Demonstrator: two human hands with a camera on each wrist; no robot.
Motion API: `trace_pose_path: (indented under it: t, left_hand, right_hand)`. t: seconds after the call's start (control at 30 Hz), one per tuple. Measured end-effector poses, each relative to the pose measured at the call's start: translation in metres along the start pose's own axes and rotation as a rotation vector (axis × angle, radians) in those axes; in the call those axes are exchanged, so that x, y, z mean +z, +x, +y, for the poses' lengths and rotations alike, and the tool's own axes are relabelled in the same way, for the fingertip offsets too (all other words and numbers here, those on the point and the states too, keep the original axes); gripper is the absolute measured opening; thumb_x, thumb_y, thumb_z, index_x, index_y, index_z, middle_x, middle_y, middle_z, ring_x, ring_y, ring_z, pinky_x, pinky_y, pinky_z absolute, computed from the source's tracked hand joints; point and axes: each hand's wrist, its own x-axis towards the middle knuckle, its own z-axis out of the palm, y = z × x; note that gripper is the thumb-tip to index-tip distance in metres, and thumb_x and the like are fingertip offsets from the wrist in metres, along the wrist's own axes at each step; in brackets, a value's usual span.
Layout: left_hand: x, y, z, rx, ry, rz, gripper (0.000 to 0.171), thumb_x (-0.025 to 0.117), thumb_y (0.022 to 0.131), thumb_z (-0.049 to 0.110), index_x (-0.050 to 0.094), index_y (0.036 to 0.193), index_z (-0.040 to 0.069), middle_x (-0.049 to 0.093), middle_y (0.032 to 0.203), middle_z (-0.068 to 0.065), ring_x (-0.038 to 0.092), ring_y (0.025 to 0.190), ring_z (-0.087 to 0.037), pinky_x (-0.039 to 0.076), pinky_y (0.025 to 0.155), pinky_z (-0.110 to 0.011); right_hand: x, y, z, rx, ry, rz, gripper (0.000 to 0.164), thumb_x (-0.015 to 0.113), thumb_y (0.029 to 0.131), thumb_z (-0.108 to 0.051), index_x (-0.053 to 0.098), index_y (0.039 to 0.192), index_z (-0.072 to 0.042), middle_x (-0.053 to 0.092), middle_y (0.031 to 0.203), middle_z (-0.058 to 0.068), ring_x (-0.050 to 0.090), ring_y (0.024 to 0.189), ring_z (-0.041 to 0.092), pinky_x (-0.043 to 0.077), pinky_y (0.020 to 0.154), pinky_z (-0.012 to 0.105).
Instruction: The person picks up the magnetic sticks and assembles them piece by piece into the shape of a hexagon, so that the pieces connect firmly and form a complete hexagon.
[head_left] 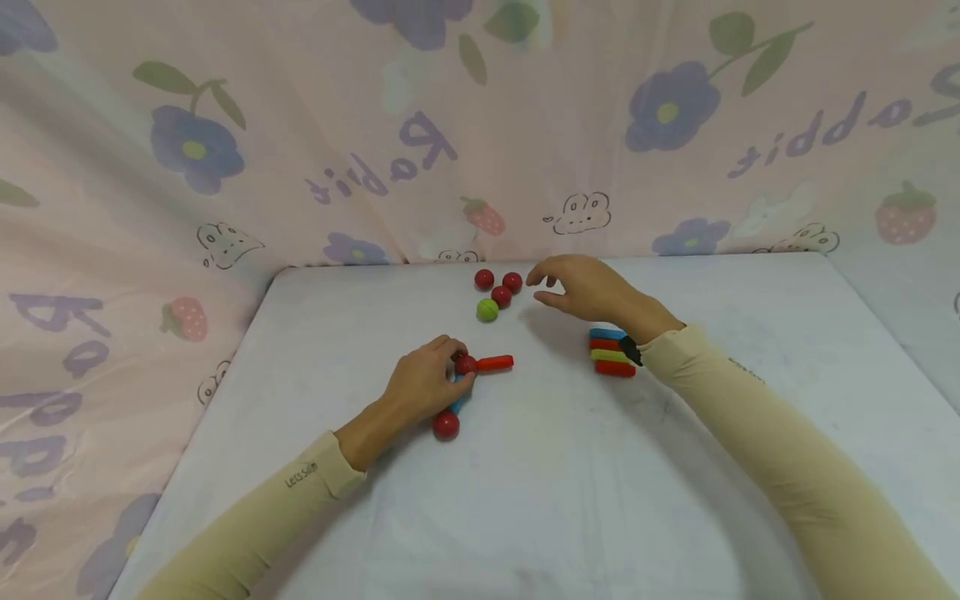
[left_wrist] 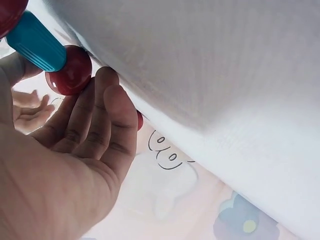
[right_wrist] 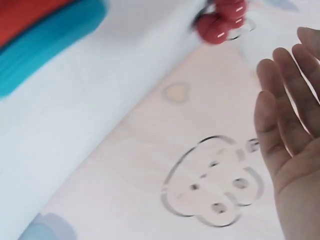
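My left hand (head_left: 423, 379) holds a red ball (head_left: 466, 365) between thumb and fingers, low over the white table. A ridged blue stick (left_wrist: 37, 42) joins that ball to another red ball (head_left: 446, 425) nearer me. From the held ball a red stick (head_left: 496, 362) points right along the table. My right hand (head_left: 588, 289) is raised over the table's far side with nothing in it, fingers loosely bent in the head view and apart from the thumb. Just left of its fingertips are several loose balls: red ones (head_left: 512, 282) and a green one (head_left: 487, 310).
Beneath the right forearm lies a row of blue, red and yellow-green sticks (head_left: 613, 356), side by side. The white tabletop (head_left: 540, 500) meets a hanging curtain (head_left: 517, 167) with flower and rabbit prints at its far and left edges.
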Motion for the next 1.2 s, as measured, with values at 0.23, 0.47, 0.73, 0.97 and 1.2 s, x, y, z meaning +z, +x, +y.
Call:
trace_pose_path:
  t: [0.23, 0.47, 0.73, 0.97, 1.2]
  left_hand:
    - [0.002, -0.005, -0.001, -0.007, 0.011, 0.008, 0.033, 0.074, 0.086, 0.031, 0.066, 0.112, 0.013, 0.062, 0.098, 0.001, 0.055, 0.073, -0.011, 0.049, 0.063, -0.024]
    - [0.007, -0.011, -0.005, -0.036, 0.014, -0.053, 0.033, 0.072, 0.086, 0.033, 0.064, 0.112, 0.013, 0.059, 0.096, 0.002, 0.051, 0.068, -0.01, 0.045, 0.058, -0.021]
    - [0.005, -0.006, -0.004, -0.027, -0.006, -0.02, 0.034, 0.073, 0.086, 0.032, 0.063, 0.112, 0.013, 0.059, 0.098, 0.001, 0.052, 0.07, -0.011, 0.046, 0.06, -0.022]
    - [0.003, -0.003, -0.005, 0.011, 0.011, 0.007, 0.031, 0.072, 0.086, 0.03, 0.063, 0.11, 0.012, 0.059, 0.097, 0.001, 0.052, 0.07, -0.011, 0.046, 0.06, -0.023]
    - [0.002, 0.0, -0.003, 0.022, 0.038, -0.005, 0.034, 0.071, 0.087, 0.032, 0.063, 0.112, 0.011, 0.059, 0.098, 0.0, 0.052, 0.068, -0.011, 0.046, 0.058, -0.022]
  right_hand:
    - [0.007, 0.01, 0.031, -0.006, 0.008, -0.022, 0.031, 0.071, 0.093, -0.021, 0.068, 0.122, -0.011, 0.069, 0.122, 0.007, 0.062, 0.112, 0.026, 0.05, 0.099, 0.046]
    - [0.016, 0.016, 0.04, -0.008, 0.006, -0.064, 0.033, 0.07, 0.093, -0.022, 0.066, 0.124, -0.011, 0.068, 0.125, 0.008, 0.062, 0.114, 0.027, 0.05, 0.101, 0.047]
    - [0.011, 0.043, 0.034, -0.034, -0.039, -0.118, 0.036, 0.07, 0.093, -0.023, 0.065, 0.128, -0.015, 0.064, 0.133, 0.006, 0.059, 0.121, 0.026, 0.047, 0.105, 0.047]
    - [0.017, 0.063, 0.04, -0.044, 0.002, -0.101, 0.039, 0.069, 0.093, -0.021, 0.062, 0.131, -0.017, 0.061, 0.137, 0.004, 0.056, 0.126, 0.026, 0.044, 0.109, 0.047]
    - [0.019, 0.067, 0.049, -0.081, 0.025, -0.119, 0.041, 0.07, 0.093, -0.021, 0.063, 0.132, -0.021, 0.059, 0.142, 0.001, 0.049, 0.137, 0.026, 0.037, 0.115, 0.049]
